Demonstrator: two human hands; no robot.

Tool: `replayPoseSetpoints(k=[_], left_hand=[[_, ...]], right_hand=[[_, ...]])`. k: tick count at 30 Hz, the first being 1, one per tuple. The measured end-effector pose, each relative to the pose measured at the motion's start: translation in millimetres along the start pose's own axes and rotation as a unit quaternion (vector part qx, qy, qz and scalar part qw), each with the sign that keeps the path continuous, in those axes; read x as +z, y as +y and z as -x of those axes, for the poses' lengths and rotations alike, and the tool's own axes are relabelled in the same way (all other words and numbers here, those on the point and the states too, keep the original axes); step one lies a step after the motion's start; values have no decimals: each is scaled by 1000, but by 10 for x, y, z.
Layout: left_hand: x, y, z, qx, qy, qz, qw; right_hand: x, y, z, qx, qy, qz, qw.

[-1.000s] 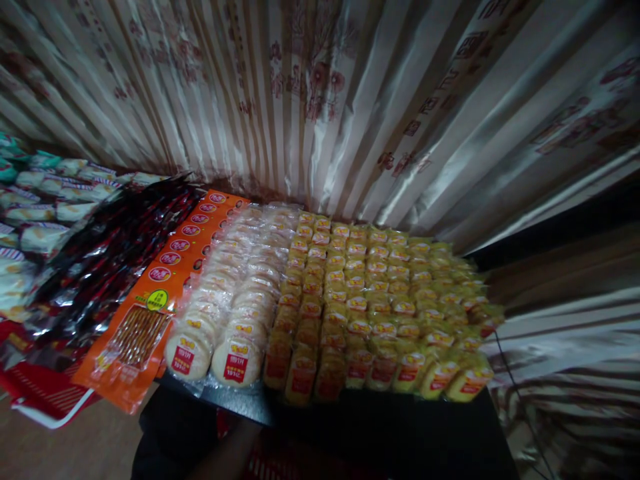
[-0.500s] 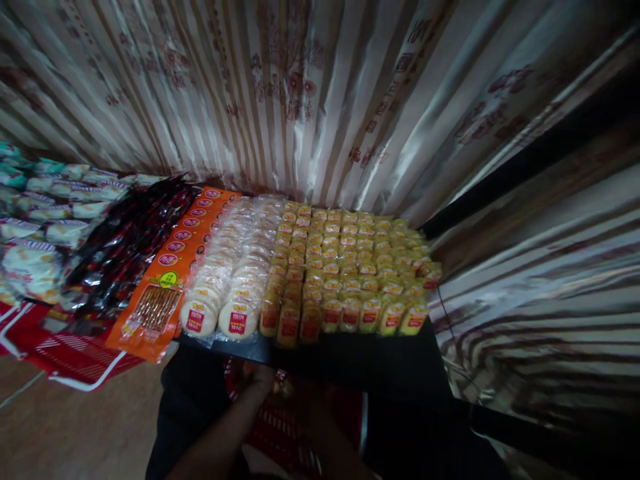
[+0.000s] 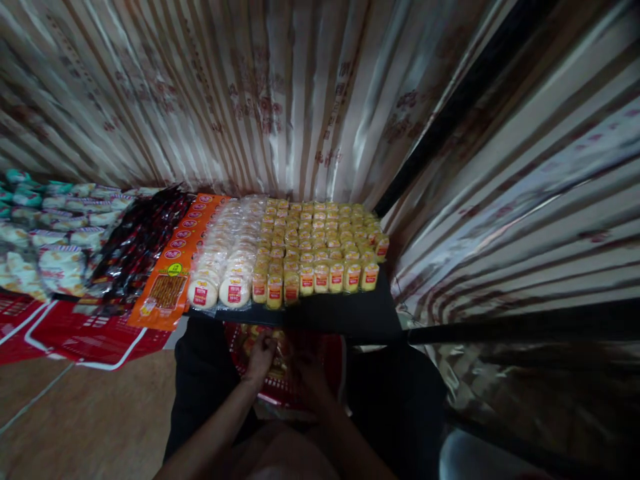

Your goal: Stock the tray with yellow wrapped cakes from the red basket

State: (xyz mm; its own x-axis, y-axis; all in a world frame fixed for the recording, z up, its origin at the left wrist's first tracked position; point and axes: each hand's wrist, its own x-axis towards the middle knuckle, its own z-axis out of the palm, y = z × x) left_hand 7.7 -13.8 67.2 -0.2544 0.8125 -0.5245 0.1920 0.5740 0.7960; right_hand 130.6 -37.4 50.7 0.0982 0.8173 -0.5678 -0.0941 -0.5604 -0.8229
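Both of my hands are inside a red basket between my knees, below the table's front edge. Small yellow-wrapped snack packets lie in it. My left hand is at the basket's left side, its fingers curled together among the packets; what they hold, if anything, is hidden. My right hand is just to the right, in deep shadow, so its fingers do not show clearly. Above, on the black table, stand close rows of yellow-wrapped cakes with red labels.
Left of the cakes lie round white crackers in clear wrap, an orange snack pack, dark shiny packets and white packets. Red baskets with white handles stand at lower left. A striped curtain hangs behind.
My view has shifted, showing more of the basket and both forearms. My hands remain in the basket, the left one now plainer to see. The rows on the table look unchanged.
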Motion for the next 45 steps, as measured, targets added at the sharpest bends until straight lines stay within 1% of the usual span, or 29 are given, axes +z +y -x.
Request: replayPoseSetpoints(k=[3, 7, 11, 15, 19, 21, 23, 25, 27, 30, 32, 36, 39, 43, 45], left_hand=[[-58, 67, 128, 28, -14, 31, 999], [-92, 193, 300, 74, -30, 64, 995], [-105, 363, 458, 126, -49, 13, 991], [-77, 563, 632, 186, -81, -59, 977], [14, 847, 809, 229, -98, -113, 962], [74, 1030, 868, 250, -119, -114, 954], [140, 1224, 893, 269, -113, -110, 950], [210, 1409, 888, 294, -111, -111, 943], [283, 1577, 868, 332, -121, -110, 929], [396, 1802, 826, 390, -151, -115, 901], [476, 1949, 782, 407, -159, -124, 891], [645, 2279, 617, 394, -117, -130, 903], [780, 2579, 461, 407, -95, -123, 900], [986, 2994, 303, 425, -84, -108, 895], [1110, 3151, 234, 438, -83, -118, 887]], right_hand=[[-61, -46, 101, 6, 3, -4, 1000], [-179, -151, 217, -16, 18, -6, 1000], [-317, -231, 315, -45, 23, 15, 999], [-469, -351, 437, -72, 10, 37, 997], [-599, -618, 610, -135, 14, 57, 989], [-641, -793, 693, -159, 17, 55, 986], [-674, -963, 745, -170, 30, 54, 983], [-712, -1108, 753, -183, 48, 38, 981], [-762, -1219, 717, -204, 70, 17, 976], [-855, -1339, 617, -255, 118, 10, 960], [-913, -1409, 543, -283, 146, 15, 948], [-1010, -1565, 371, -290, 208, 30, 934], [-1077, -1709, 192, -294, 252, 38, 921], [-1145, -1920, -28, -301, 269, 32, 914], [-1163, -2007, -105, -300, 278, 31, 912]])
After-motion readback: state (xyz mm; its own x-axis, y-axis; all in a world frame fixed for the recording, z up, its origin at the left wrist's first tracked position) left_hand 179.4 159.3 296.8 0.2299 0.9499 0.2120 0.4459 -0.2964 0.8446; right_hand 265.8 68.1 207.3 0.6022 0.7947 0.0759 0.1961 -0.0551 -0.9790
